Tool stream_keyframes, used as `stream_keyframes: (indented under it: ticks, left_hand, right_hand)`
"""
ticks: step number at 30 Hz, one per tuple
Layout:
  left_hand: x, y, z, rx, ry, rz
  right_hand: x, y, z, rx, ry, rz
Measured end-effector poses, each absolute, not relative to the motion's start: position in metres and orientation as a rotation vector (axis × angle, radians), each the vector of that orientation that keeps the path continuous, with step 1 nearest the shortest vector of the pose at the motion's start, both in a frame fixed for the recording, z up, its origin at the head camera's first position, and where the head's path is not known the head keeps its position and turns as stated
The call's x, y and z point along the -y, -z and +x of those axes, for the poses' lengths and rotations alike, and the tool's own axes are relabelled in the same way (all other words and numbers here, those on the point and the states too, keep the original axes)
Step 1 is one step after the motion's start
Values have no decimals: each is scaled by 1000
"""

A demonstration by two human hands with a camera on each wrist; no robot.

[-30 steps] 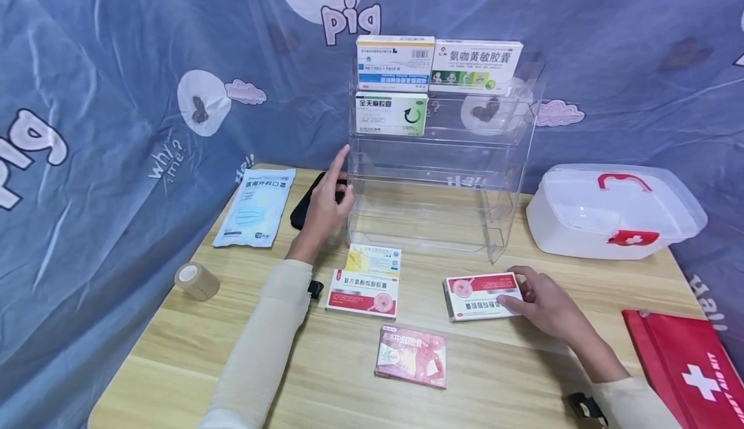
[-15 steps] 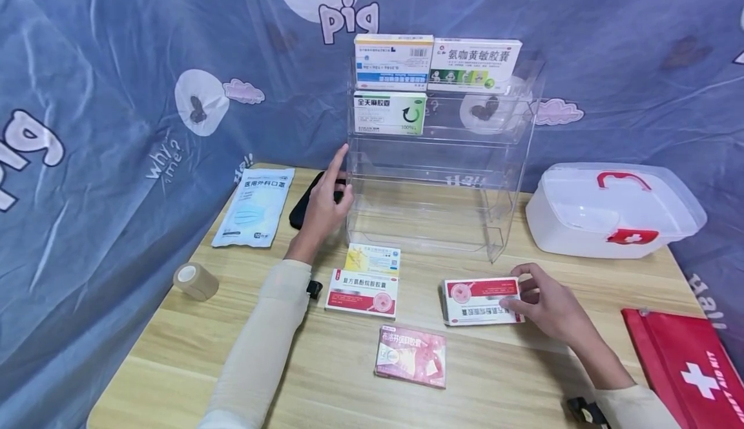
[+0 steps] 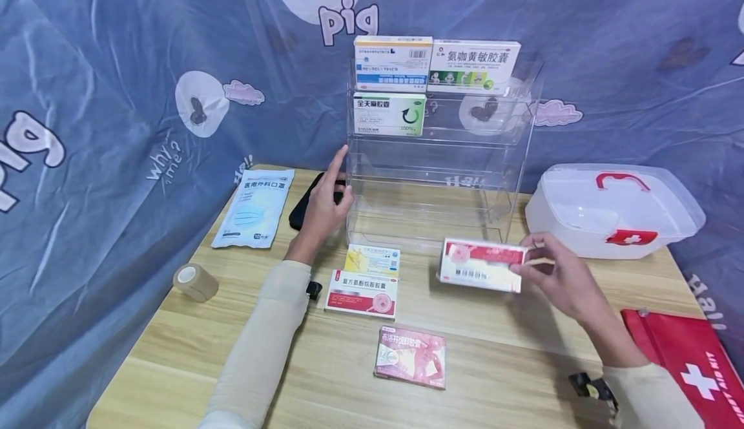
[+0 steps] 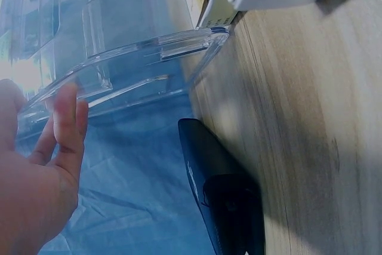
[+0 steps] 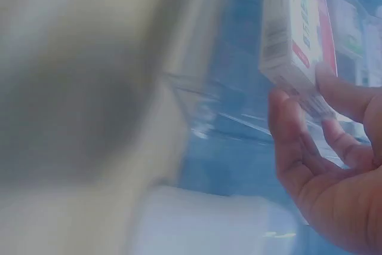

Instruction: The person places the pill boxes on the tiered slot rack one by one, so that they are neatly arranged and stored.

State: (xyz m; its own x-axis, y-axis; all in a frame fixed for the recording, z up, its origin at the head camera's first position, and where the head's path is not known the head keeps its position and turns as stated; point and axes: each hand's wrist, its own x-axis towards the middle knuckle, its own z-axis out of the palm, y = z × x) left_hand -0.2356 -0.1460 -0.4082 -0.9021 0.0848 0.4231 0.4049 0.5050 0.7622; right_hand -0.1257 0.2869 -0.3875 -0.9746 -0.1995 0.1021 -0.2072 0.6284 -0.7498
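A red-and-white medicine box [image 3: 481, 266] is pinched at its right end by my right hand [image 3: 560, 278], raised off the table in front of the rack. The right wrist view shows thumb and fingers on the end of this medicine box [image 5: 296, 34]. My left hand [image 3: 327, 199] touches the left side of the clear acrylic rack [image 3: 418, 212], index finger extended; the left wrist view has the fingers at the rack's edge [image 4: 143, 46]. On the rack's upper tiers stand a blue-and-white box [image 3: 392, 64], a white-and-green box [image 3: 473, 67] and a green-and-white box [image 3: 389, 114].
On the table lie another red-and-white box [image 3: 361, 294], a yellow box [image 3: 372, 260] and a pink box [image 3: 410, 356]. Around them are a mask packet [image 3: 253, 209], a tape roll [image 3: 196, 282], a black case [image 4: 221, 189], a white first-aid box [image 3: 572, 222] and a red pouch [image 3: 697, 377].
My right hand has lifted the red-and-white medicine box from the table, upward and toward the rack, tilting it. The left hand stays at the rack's side.
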Motion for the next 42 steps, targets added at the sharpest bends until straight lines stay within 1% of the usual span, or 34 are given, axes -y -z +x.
stream_keyframes:
  ticks: [6, 12, 22, 29, 42]
  left_hand:
    - [146, 407, -235, 2425, 1345, -397]
    - [146, 407, -234, 2428, 1339, -405]
    - [147, 409, -234, 2430, 1346, -394]
    - [145, 407, -235, 2431, 1318, -400]
    - [145, 407, -236, 2420, 1334, -408]
  right_hand:
    - [-280, 339, -160, 2743, -1153, 195]
    - [-265, 295, -196, 2639, -1053, 98]
    - [-236, 238, -255, 2578, -912, 52]
    - [-224, 225, -279, 2602, -845, 58]
    - [-212, 224, -296, 2572, -729, 203]
